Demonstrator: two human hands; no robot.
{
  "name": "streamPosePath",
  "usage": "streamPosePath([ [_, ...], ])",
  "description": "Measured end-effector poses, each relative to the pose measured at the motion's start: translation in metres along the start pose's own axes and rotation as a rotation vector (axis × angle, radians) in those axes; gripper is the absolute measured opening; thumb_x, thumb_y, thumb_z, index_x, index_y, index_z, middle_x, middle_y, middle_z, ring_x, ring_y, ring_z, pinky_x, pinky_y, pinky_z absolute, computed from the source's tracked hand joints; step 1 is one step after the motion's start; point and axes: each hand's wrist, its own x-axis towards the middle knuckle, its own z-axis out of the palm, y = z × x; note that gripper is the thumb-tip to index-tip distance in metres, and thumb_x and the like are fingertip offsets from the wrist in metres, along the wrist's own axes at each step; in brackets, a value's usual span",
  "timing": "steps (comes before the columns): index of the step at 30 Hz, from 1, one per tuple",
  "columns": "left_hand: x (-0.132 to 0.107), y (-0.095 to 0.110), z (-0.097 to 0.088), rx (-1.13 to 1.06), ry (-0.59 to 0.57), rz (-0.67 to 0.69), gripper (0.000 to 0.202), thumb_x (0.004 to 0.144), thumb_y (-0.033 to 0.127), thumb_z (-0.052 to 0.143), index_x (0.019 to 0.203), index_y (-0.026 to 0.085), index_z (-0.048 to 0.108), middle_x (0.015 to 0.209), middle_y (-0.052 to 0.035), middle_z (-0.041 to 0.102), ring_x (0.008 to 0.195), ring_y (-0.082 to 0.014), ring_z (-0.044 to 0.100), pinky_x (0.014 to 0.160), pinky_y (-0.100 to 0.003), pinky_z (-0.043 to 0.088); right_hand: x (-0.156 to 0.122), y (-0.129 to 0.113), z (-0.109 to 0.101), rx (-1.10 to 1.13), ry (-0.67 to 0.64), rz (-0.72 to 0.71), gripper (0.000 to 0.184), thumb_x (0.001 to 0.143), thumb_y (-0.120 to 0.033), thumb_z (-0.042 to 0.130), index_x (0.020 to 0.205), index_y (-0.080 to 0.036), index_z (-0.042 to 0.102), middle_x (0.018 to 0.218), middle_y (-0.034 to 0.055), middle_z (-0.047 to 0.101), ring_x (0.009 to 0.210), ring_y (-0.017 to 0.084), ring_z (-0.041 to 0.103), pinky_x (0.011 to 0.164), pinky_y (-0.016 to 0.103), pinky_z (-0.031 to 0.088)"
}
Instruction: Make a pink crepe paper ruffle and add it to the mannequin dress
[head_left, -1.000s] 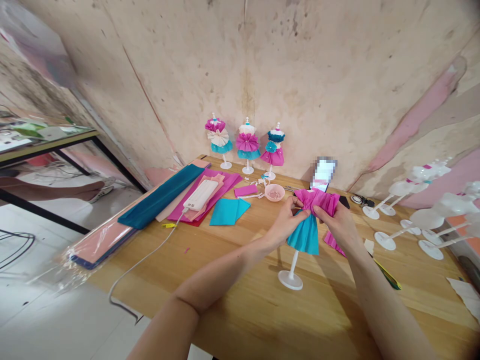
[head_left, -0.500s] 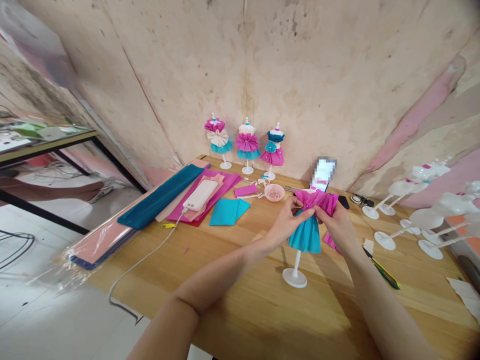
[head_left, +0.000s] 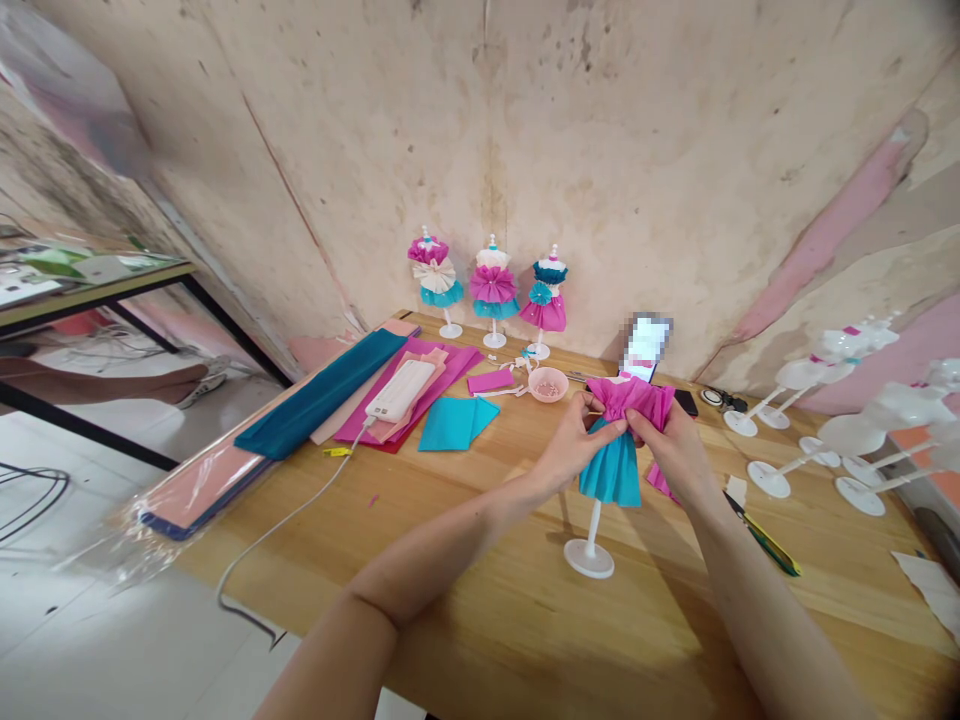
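A small white dress form stands upright on its round base near the front of the table. It wears a pleated blue crepe paper skirt with a gathered magenta crepe paper piece above it. My left hand pinches the magenta paper at the waist from the left. From the right, my right hand pinches the same paper, its thumb close to the left thumb. The form's torso is mostly hidden behind paper and fingers. A magenta paper scrap lies behind my right wrist.
Three dressed forms stand by the wall. Bare white forms lean at the right, near a utility knife. A pink bowl, a phone, blue paper, and a power bank on stacked paper occupy the table.
Almost nothing differs. Both hands keep their pinch on the magenta paper, and the view has shifted very slightly.
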Motion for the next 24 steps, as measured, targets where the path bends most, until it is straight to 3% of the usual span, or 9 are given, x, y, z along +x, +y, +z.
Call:
streamPosePath([
  [13, 0.0006, 0.0, 0.0015, -0.023, 0.01, -0.013, 0.036, 0.076, 0.038, 0.071, 0.09, 0.019, 0.045, 0.092, -0.001, 0.05, 0.085, -0.0133, 0.053, 0.079, -0.028, 0.044, -0.0002, -0.0054, -0.0024, 0.108, -0.064, 0.011, 0.025, 0.084, -0.044, 0.059, 0.084, -0.021, 0.049, 0.072, -0.0009, 0.056, 0.062, 0.015, 0.051, 0.06, 0.029, 0.043],
  [24, -0.0007, 0.0016, 0.003, -0.061, -0.003, -0.013, 0.032, 0.078, 0.039, 0.068, 0.091, 0.019, 0.046, 0.089, -0.0001, 0.05, 0.083, -0.0126, 0.052, 0.076, -0.027, 0.044, -0.0002, -0.0043, -0.0011, 0.09, -0.042, 0.015, 0.024, 0.083, -0.041, 0.061, 0.087, -0.021, 0.049, 0.074, -0.0006, 0.057, 0.063, 0.015, 0.05, 0.06, 0.03, 0.043],
])
